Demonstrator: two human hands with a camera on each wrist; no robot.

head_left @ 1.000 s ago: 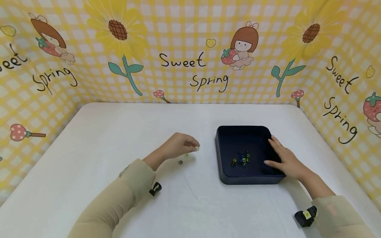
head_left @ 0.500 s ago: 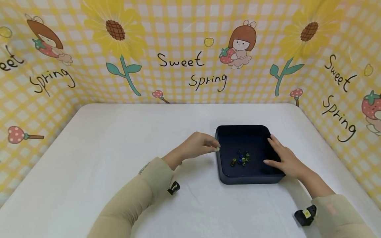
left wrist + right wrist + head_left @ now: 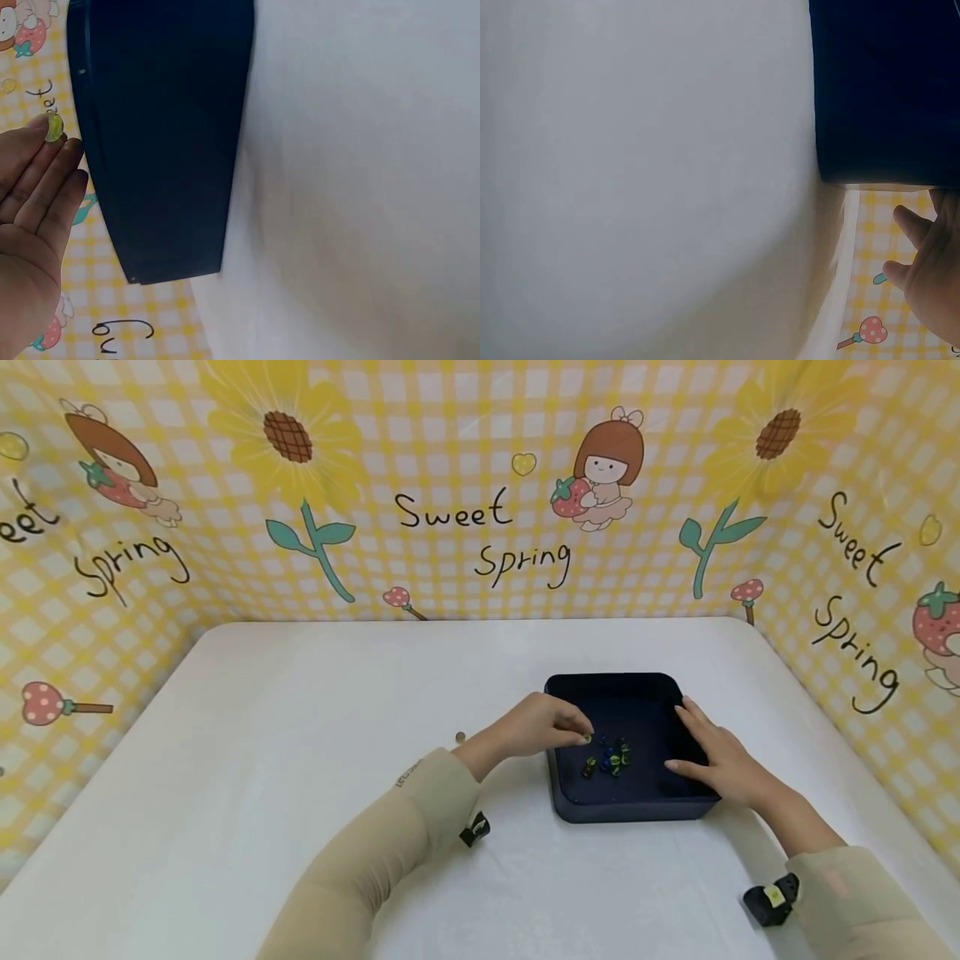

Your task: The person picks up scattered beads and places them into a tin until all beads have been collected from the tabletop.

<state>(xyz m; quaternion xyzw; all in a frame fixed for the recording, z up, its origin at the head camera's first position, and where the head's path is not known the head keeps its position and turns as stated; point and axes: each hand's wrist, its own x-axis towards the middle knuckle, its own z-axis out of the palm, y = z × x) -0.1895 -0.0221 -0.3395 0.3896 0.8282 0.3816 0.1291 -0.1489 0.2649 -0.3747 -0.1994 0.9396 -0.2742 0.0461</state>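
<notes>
My left hand (image 3: 536, 724) is over the left side of a dark navy square box (image 3: 637, 812), pinching a clear glass marble (image 3: 54, 127) with a yellow-green swirl between thumb and fingertips. Inside the box, several blue and yellow-green marbles (image 3: 615, 762) lie grouped on the floor, left of its middle. At the box's right rim rests my right hand (image 3: 723, 764), its fingers extended along the edge and its thumb reaching over the inside. The right wrist view catches part of that hand (image 3: 937, 277) beyond the box's corner.
A small brownish marble (image 3: 461, 737) lies on the white tabletop (image 3: 300, 718), just behind my left wrist. Black wrist cameras hang under both sleeves. Yellow checked cloth (image 3: 450, 435) with flowers and cartoon prints stands upright around the table's back and sides.
My left hand has travelled right with the pinched marble, from above the bare tabletop, past the box's left rim, to over its inside. My right hand stays at the box's right rim.
</notes>
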